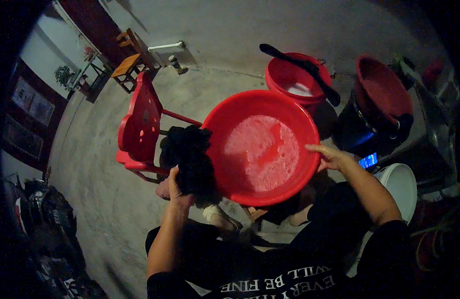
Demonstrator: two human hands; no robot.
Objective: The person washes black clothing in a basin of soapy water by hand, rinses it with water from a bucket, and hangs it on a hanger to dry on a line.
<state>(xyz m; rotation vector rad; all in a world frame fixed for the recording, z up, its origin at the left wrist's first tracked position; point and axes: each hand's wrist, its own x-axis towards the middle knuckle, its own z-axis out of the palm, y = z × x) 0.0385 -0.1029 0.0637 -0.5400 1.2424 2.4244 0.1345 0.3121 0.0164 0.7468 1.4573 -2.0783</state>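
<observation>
A large red basin (pixel 301 172) with foamy, soapy water (pixel 262 149) in it is in front of me, above my knees. My right hand (pixel 329 157) grips its right rim, thumb over the edge and fingers underneath. At the basin's left side my left hand (pixel 178 190) is closed on a bunched black cloth (pixel 190 159). The cloth hangs beside the left rim, outside the water; its folds are too dark to tell what garment it is. Whether my left fingers also touch the basin is hidden behind the cloth.
Left of the cloth stands a red plastic chair (pixel 143 122). Behind the basin is a red bucket (pixel 273 74) with a dark strip (pixel 302 67) across it. A dark red basin (pixel 384 89), lit phone (pixel 368 160) and white bucket (pixel 400 182) are at right. A wooden chair (pixel 128 65) stands far left.
</observation>
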